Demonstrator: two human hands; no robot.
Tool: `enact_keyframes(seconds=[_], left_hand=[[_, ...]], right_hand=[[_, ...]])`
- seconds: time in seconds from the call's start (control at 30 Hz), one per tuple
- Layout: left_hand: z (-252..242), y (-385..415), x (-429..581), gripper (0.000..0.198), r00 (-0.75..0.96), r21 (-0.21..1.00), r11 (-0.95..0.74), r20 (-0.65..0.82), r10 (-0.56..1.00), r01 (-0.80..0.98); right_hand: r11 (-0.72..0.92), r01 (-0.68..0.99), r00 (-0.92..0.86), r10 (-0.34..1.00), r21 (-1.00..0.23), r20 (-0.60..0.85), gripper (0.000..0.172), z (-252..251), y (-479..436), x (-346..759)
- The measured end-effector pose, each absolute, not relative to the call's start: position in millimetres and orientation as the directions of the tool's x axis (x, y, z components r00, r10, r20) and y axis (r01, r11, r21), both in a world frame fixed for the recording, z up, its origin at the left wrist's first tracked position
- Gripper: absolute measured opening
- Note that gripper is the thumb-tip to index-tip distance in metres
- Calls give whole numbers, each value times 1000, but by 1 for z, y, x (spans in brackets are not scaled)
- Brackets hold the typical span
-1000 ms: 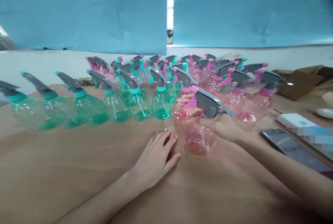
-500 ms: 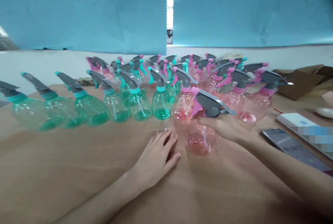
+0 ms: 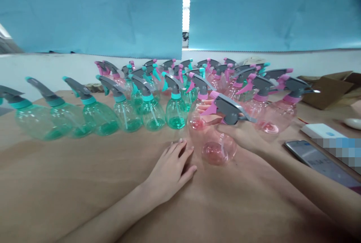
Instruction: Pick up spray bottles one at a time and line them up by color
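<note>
A clear pink spray bottle (image 3: 217, 151) with a grey and pink trigger head stands on the table in front of the others. My right hand (image 3: 239, 134) is around its neck from behind and the right. Those fingers stretch out straight and apart past the pink trigger, and the thumb lies beside the neck. Part of that hand is hidden by the spray head. My left hand (image 3: 172, 169) lies flat on the table with fingers spread, left of the pink bottle and apart from it. The nearest green spray bottle (image 3: 176, 115) stands beyond my left fingertips.
Several green spray bottles (image 3: 103, 119) line the left, and pink ones (image 3: 278, 117) stand at the right, with more behind. A phone (image 3: 318, 160), a white box (image 3: 324, 132) and a white mouse-like object (image 3: 354, 123) lie right. Brown cardboard (image 3: 324, 90) sits farther back.
My right fingers have loosened from the pink bottle's neck and straightened out to the left. The bottle's head has turned slightly. My left hand stays put, and the view has shifted a little.
</note>
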State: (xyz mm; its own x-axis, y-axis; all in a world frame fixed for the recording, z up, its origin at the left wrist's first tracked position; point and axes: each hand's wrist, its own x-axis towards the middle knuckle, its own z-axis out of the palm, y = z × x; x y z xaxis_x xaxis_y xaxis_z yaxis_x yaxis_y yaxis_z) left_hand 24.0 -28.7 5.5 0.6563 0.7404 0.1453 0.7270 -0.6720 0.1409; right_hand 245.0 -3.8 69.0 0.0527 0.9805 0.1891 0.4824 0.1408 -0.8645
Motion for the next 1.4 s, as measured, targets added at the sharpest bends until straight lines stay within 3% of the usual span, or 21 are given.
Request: enact_keyframes(seconds=[0.27,0.7,0.93,1.2,1.4], left_hand=[[7,-28,24,45,653,150,-667,136,745,730],[5,-29,23,45,660,126,-676,146,737,726],[4,-27,24,45,658,128,-674,146,738,728],[2,-28,23,45,660,131,-678,159,734,723],[4,-28,23,46,662,124,-676,138,736,726]], right_hand=[[174,513,40,973,-841,226,4,66,-3,246],[259,511,30,948,-820,318,16,64,-1,247],[262,457,-7,957,-850,291,11,66,-1,245],[289,446,-15,949,-847,315,15,63,1,246],[218,482,78,954,-848,290,15,62,1,247]])
